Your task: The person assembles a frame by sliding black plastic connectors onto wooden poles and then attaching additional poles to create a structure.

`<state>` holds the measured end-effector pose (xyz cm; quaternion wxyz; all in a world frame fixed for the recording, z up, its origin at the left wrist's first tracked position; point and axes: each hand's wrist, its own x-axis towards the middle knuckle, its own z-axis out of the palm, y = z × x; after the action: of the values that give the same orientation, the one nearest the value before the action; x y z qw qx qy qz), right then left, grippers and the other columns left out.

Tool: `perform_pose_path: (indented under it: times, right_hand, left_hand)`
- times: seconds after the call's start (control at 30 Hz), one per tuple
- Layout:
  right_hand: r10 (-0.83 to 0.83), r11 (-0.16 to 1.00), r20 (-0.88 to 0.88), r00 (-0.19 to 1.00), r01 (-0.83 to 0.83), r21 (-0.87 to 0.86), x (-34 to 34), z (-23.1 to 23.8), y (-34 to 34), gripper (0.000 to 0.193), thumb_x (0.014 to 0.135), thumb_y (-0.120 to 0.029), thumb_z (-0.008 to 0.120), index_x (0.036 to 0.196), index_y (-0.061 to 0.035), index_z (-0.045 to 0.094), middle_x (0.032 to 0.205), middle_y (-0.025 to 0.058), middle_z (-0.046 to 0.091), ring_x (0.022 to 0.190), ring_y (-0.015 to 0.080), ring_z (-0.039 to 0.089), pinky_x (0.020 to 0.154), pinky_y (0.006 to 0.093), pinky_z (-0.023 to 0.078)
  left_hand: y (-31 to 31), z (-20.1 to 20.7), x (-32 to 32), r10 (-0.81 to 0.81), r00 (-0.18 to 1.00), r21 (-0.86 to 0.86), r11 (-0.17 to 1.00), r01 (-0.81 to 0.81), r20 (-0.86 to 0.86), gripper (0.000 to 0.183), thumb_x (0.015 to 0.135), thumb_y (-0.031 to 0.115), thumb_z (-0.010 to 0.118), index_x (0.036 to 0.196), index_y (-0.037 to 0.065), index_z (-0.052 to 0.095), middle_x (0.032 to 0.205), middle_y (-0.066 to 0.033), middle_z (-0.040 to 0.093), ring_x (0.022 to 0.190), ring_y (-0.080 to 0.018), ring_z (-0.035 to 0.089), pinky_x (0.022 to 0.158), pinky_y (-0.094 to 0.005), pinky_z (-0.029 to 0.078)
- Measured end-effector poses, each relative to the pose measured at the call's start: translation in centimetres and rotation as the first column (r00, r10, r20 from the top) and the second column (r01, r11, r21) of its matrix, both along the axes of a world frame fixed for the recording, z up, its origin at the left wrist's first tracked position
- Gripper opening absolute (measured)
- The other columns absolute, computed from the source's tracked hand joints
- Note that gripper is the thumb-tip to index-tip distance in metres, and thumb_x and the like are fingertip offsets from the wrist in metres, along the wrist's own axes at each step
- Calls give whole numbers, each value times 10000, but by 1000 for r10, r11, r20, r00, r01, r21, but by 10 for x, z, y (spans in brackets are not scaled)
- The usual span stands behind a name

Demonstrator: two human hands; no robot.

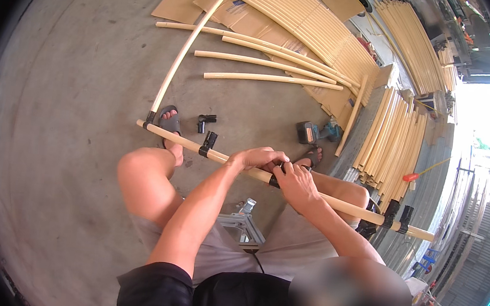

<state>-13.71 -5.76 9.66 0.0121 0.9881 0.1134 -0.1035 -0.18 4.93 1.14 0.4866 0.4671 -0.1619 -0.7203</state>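
A long beige pipe (229, 160) lies across my lap with several black pipe joints along it. At its middle my left hand (259, 158) and my right hand (298, 184) meet, fingers closed on a black pipe joint (274, 181) that they partly cover. What the fingertips do on it is hidden. Left along the pipe stands another black joint (208, 144). At the left end, a black joint (149, 120) links it to a second beige pipe (188, 53) stretching away over the floor. Two more black joints, one being this joint (391, 213), sit near the right end.
A loose black joint (205, 122) and a teal cordless drill (318, 132) lie on the floor (81, 137) beyond the pipe. Several beige pipes (265, 61) rest ahead, with rows of them on cardboard (180, 2). More pipes (390, 143) are stacked at right on grey metal lengths.
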Motion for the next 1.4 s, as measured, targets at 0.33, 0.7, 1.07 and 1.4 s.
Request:
perform_pose_path:
  times: [0.33,0.7,1.07,1.4]
  right_hand:
    - [-132,984,-38,991,126,-129,-2,-10,20,206,802,-167,653,914,-19,566,864,115,630,775,228,648,717,354,503]
    - [-32,999,7,999,33,-41,7,-22,17,180,823,-213,632,961,-132,714,1033,38,676,1018,201,620,859,368,444]
    - [-333,942,192,923,333,31,7,-76,56,134,705,-266,730,784,-164,766,824,30,730,810,193,676,687,386,461]
    - [-538,823,141,831,554,-128,32,-158,75,235,744,-185,729,929,-41,746,977,130,700,928,336,624,828,463,449]
  left_hand:
    - [0,-35,-16,106,993,-73,991,-110,-55,357,946,384,550,903,59,691,832,-23,682,742,-92,608,763,-270,494]
    - [-18,-56,-21,-45,974,11,999,43,220,386,949,414,562,985,52,692,896,-29,679,850,-110,608,820,-298,488]
    - [-23,-41,-38,-41,968,24,999,36,247,398,963,429,541,1021,54,659,934,-45,671,885,-147,617,827,-329,496]
    - [-31,-30,-53,-82,967,26,997,78,240,411,975,443,522,1054,55,630,968,-59,663,917,-179,626,833,-356,504]
